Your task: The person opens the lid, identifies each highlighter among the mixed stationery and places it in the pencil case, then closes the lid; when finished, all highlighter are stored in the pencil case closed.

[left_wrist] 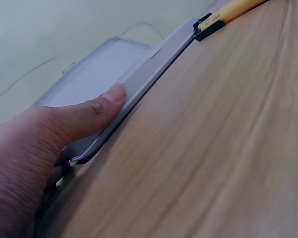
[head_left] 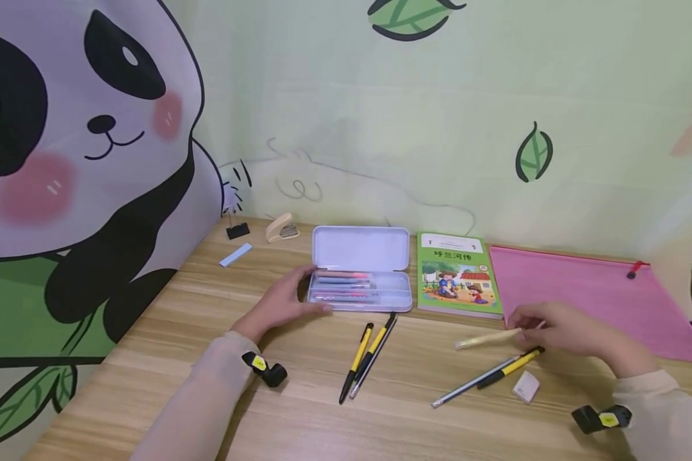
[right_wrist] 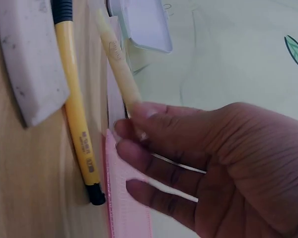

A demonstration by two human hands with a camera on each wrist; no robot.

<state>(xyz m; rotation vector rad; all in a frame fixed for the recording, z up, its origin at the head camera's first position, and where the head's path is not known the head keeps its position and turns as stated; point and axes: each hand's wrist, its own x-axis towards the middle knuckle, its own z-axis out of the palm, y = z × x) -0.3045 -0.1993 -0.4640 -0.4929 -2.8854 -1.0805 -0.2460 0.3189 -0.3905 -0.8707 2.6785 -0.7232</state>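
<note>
My left hand [head_left: 281, 302] grips the left end of an open pencil case [head_left: 402, 299], its thumb along the front wall in the left wrist view. Several pens [head_left: 343, 296] lie in the case's compartments, and its lid [head_left: 360, 248] stands raised behind. Between the thumb and fingers of my right hand [head_left: 562, 328] is one end of a slim, pale yellow pen [right_wrist: 120, 67]. That pen slants left above the table in the head view. Below it are a yellow-and-black pen [right_wrist: 75, 104], a grey pencil [head_left: 467, 383] and a white eraser [right_wrist: 30, 59].
Two yellow-and-black pens [head_left: 359, 358] and a dark pencil [head_left: 373, 358] lie before the case. A green book [head_left: 458, 307] and a pink zip pouch [head_left: 571, 282] are at the right. Back left are a stapler [head_left: 279, 229], a binder clip [head_left: 238, 231] and a blue strip [head_left: 236, 255].
</note>
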